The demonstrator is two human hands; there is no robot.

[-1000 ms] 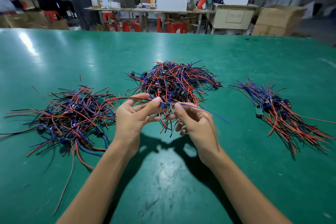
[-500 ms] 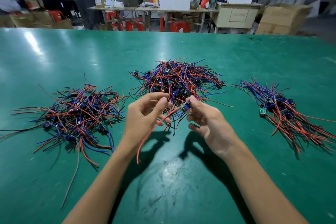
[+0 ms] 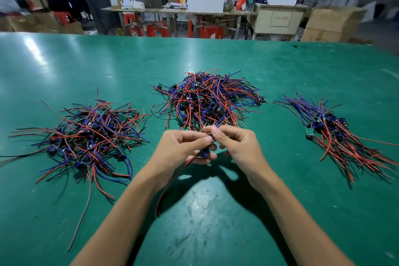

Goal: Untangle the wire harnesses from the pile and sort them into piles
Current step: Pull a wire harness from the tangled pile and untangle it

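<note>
Both my left hand (image 3: 183, 149) and right hand (image 3: 235, 147) pinch one wire harness (image 3: 204, 153) just near of the central tangled pile (image 3: 205, 99); its dangling red lead (image 3: 170, 183) may snag neighbouring wires.

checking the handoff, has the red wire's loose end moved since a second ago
Yes. The red wire pointed left toward the left pile; it now hangs down toward the person, held by both hands.

Three wire piles (image 3: 207, 101), seemingly red-blue-black

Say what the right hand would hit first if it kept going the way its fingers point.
Probably the left hand: the right hand points its fingers leftward into it, over the harness both pinch. Depth is uncertain.
</note>
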